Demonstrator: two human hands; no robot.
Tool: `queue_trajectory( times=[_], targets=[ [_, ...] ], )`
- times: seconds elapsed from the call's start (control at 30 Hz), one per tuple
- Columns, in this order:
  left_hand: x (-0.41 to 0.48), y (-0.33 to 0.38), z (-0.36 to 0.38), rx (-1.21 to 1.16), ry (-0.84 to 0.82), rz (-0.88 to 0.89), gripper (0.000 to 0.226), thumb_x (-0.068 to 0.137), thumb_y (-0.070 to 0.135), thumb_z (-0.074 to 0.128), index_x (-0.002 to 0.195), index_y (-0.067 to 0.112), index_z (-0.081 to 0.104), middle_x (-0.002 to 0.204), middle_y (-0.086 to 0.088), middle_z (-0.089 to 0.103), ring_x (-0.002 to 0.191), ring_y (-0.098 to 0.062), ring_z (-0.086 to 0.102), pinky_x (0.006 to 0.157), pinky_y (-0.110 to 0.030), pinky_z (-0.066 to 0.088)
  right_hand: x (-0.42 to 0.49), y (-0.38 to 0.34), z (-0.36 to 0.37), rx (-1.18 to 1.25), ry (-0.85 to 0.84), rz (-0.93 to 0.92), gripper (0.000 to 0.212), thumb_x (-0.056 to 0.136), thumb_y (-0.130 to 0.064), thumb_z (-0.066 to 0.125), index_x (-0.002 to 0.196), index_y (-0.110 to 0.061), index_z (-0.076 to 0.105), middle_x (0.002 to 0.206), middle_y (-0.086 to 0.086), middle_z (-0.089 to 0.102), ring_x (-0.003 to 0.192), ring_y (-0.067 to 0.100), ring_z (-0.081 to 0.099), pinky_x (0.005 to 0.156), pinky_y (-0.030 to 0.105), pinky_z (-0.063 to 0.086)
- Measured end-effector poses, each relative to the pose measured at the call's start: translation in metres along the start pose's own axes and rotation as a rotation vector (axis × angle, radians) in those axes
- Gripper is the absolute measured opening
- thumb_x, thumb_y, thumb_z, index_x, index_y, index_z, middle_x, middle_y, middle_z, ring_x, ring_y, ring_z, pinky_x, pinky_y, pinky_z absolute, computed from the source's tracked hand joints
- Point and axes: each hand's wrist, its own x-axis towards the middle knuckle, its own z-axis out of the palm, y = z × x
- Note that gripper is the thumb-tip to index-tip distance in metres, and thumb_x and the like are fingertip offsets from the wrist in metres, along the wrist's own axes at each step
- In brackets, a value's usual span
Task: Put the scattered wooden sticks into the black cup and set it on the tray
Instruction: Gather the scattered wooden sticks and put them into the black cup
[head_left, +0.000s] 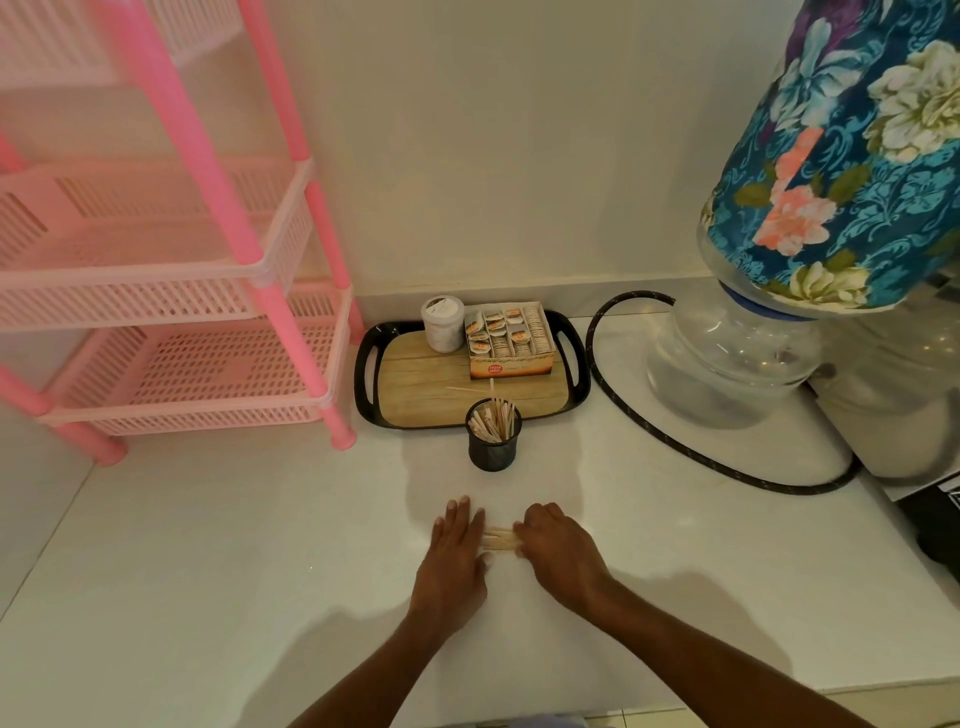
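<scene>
A black mesh cup (492, 448) stands on the white counter just in front of the tray, with several wooden sticks upright inside it. The tray (413, 402) has a black rim with handles and a wood-look floor; two loose sticks (467, 387) lie on it. A small bundle of wooden sticks (500, 538) lies on the counter between my hands. My left hand (457, 551) lies flat with fingers apart, its edge against the bundle's left end. My right hand (558, 551) is curled over the bundle's right end, fingers on the sticks.
On the tray's far side stand a white lidded jar (442, 323) and an open box of sachets (509, 338). A pink plastic rack (171, 322) fills the left. A water dispenser bottle under a floral cover (810, 249) and a black hose (649, 426) are on the right.
</scene>
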Motion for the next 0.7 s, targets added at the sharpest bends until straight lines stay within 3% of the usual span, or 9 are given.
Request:
queue_trajectory(
  times=[0.17,0.27,0.37,0.43,0.57,0.7],
  targets=[
    [-0.006,0.006,0.006,-0.133,0.004,0.084,0.062,0.114,0.02,0.04,0.169,0.023,0.013,0.178,0.006,-0.001,0.167,-0.016,-0.004,0.134,-0.027,-0.002,0.004,0.004,-0.004,-0.015,0.006,-0.029,0.034,0.106,-0.005,0.05,0.134,-0.015,0.067,0.131,0.007,0.063,0.123,0.024,0.054,0.095,0.034,0.053],
    [-0.007,0.009,0.007,-0.201,0.004,0.143,0.061,0.112,0.014,0.042,0.169,0.021,0.019,0.174,0.013,0.005,0.167,-0.012,0.005,0.135,-0.024,0.001,0.005,0.005,-0.003,-0.01,0.016,-0.038,0.038,0.106,-0.003,0.05,0.139,-0.016,0.065,0.135,0.006,0.062,0.127,0.023,0.053,0.099,0.033,0.052],
    [-0.009,0.011,0.006,-0.155,0.06,0.144,0.062,0.112,0.015,0.041,0.168,0.024,0.018,0.173,0.013,0.0,0.166,-0.013,-0.002,0.137,-0.032,0.0,0.005,0.005,-0.004,-0.001,0.001,-0.045,0.033,0.106,-0.008,0.053,0.135,-0.016,0.067,0.131,0.007,0.063,0.124,0.024,0.055,0.096,0.034,0.053],
    [-0.01,0.012,0.007,-0.127,0.139,0.052,0.065,0.11,0.016,0.044,0.169,0.024,0.017,0.175,0.008,-0.004,0.165,-0.018,-0.01,0.137,-0.038,-0.003,0.005,0.005,-0.005,-0.002,-0.006,-0.043,0.028,0.107,-0.011,0.055,0.131,-0.015,0.069,0.127,0.007,0.064,0.119,0.024,0.056,0.091,0.035,0.055],
    [-0.012,0.018,0.009,-0.295,0.172,-0.124,0.076,0.103,0.001,0.049,0.169,0.016,0.015,0.179,-0.003,-0.007,0.166,-0.024,-0.011,0.137,-0.045,0.013,0.006,0.003,-0.006,0.004,-0.003,-0.027,0.027,0.108,-0.016,0.057,0.131,-0.014,0.07,0.125,0.007,0.064,0.116,0.022,0.057,0.089,0.033,0.055],
    [-0.013,0.023,0.015,-0.395,0.132,-0.039,0.083,0.095,-0.012,0.047,0.169,0.017,0.018,0.179,0.001,-0.001,0.164,-0.014,-0.009,0.136,-0.044,0.018,0.006,0.001,-0.008,0.004,0.013,-0.034,0.028,0.108,-0.016,0.056,0.132,-0.015,0.07,0.129,0.008,0.065,0.119,0.023,0.057,0.092,0.032,0.054]
  ],
)
